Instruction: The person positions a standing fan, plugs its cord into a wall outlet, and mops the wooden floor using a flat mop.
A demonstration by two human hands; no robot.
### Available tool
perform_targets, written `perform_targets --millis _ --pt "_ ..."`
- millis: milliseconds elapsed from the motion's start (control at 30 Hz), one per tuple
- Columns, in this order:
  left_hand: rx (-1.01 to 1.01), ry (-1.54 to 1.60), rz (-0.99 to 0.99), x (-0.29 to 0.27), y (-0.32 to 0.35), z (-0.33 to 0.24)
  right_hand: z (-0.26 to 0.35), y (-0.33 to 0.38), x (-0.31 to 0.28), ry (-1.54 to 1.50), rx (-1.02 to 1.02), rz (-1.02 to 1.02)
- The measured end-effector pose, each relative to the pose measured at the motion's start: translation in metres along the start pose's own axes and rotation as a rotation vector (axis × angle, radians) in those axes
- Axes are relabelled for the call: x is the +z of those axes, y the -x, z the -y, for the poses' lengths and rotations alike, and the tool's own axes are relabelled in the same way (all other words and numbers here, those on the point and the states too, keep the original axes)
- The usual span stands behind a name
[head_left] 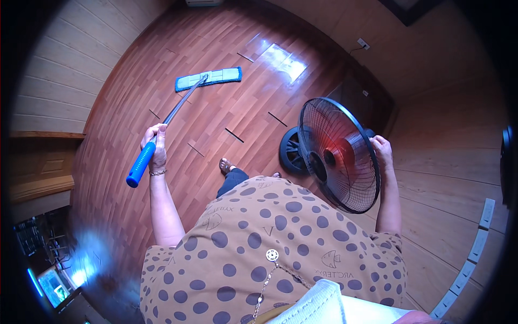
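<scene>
My left hand point(156, 151) is closed round the handle of a flat mop point(186, 100), just above its blue grip point(141, 165). The mop's pole slants away to a wide, pale blue head with a darker fringe, lying flat on the wooden floor. On the right side, my right hand point(383, 153) holds a standing fan point(350, 183) at the back edge of its round black wire guard. The fan tilts, and its reddish centre shows through the guard. Its round black base point(291, 152) is on the floor; the guard partly covers it. The fingertips of my right hand are partly hidden.
Several dark slits mark the brown plank floor point(178, 127). A wooden ledge point(43, 186) stands at the left, and panelled walls point(448, 140) close in on the right. A wall socket point(363, 44) with a cord is at the far right. My sandalled foot point(225, 165) is ahead.
</scene>
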State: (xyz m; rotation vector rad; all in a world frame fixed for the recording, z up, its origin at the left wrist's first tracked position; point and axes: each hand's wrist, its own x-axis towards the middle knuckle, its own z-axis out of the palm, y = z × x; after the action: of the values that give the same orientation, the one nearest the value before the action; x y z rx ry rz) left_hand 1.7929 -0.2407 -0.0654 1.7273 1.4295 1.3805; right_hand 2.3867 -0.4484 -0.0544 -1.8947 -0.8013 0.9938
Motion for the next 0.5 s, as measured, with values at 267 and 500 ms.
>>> perform_targets --millis 267,500 --pt "0.024 0.031 -0.019 0.002 0.005 -0.001 0.020 -0.035 0.035 0.015 0.028 0.090" --pt "-0.033 -0.028 0.033 -0.005 0.008 0.006 0.034 -0.074 0.037 0.187 -0.037 0.100"
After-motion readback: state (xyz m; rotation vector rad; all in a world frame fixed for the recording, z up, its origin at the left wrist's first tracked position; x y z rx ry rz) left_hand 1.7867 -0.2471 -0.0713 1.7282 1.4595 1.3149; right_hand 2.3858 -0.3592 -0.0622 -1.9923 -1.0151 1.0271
